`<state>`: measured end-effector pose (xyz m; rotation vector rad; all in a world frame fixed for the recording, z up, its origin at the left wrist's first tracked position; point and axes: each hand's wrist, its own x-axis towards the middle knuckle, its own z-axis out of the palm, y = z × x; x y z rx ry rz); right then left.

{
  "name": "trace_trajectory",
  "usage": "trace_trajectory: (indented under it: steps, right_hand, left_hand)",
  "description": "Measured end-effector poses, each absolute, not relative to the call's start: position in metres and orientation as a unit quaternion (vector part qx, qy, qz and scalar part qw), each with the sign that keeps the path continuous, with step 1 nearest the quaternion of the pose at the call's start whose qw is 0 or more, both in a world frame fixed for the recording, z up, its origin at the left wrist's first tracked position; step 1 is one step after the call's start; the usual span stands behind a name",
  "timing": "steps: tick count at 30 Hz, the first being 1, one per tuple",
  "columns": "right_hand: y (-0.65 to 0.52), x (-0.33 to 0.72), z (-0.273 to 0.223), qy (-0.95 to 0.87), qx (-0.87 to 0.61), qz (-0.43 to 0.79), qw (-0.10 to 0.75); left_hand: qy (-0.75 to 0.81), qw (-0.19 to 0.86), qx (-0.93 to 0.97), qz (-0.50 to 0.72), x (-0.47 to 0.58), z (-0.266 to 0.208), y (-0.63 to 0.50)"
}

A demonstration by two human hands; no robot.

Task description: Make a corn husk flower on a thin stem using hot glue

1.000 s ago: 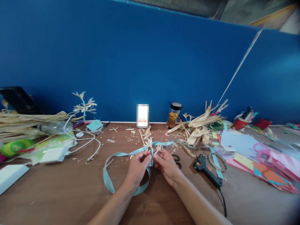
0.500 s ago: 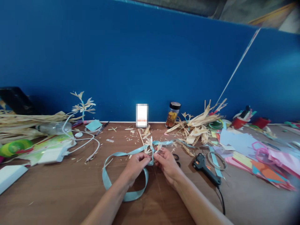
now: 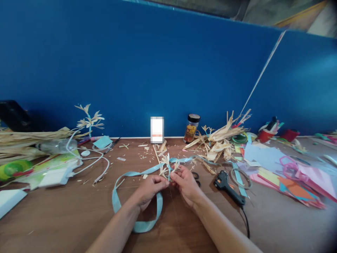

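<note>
A small dried-husk flower sprig point(image 3: 165, 161), its stem wrapped in light blue, stands upright between my hands. My left hand point(image 3: 151, 189) is closed in a pinch at the lower end of the stem, where a light blue ribbon point(image 3: 147, 226) runs in. My right hand point(image 3: 186, 181) pinches the stem from the other side, just under a pale petal cluster. Fingertips almost meet and cover the exact grip. The ribbon loops below my left hand, then passes behind the sprig to the right. Black scissors point(image 3: 196, 178) lie partly hidden beyond my right hand.
Right of my hands lies a black glue gun point(image 3: 228, 188) with its cord. Behind stand a lidded jar point(image 3: 191, 129) and a husk pile point(image 3: 221, 140). Coloured paper point(image 3: 265, 156) covers the right side. A finished-looking husk sprig point(image 3: 90, 121), white cable point(image 3: 107, 163) and bottle point(image 3: 56, 146) are left.
My hands have drawn slightly closer together at the stem, hiding the ribbon fold that showed between them. The ribbon loop has shifted a little lower and left. The whole view has moved slightly.
</note>
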<state>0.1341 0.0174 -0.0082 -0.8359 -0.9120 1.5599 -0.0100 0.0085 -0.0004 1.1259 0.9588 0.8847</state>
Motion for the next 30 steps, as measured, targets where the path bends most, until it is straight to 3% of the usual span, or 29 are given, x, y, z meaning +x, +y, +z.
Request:
trace_trajectory:
  steps: [15,25,30]
  right_hand:
    - [0.019,0.130,-0.017,-0.410,-0.389,0.590,0.577]
    - [0.019,0.130,-0.017,-0.398,-0.396,0.578,0.593]
    - [0.019,0.130,-0.017,-0.381,-0.381,0.601,0.591]
  left_hand:
    - [0.473,0.598,0.485,0.429,0.000,-0.008,0.009]
    - [0.509,0.499,0.520,0.471,0.009,-0.012,0.004]
    - [0.488,0.518,0.511,0.482,0.010,-0.013,0.004]
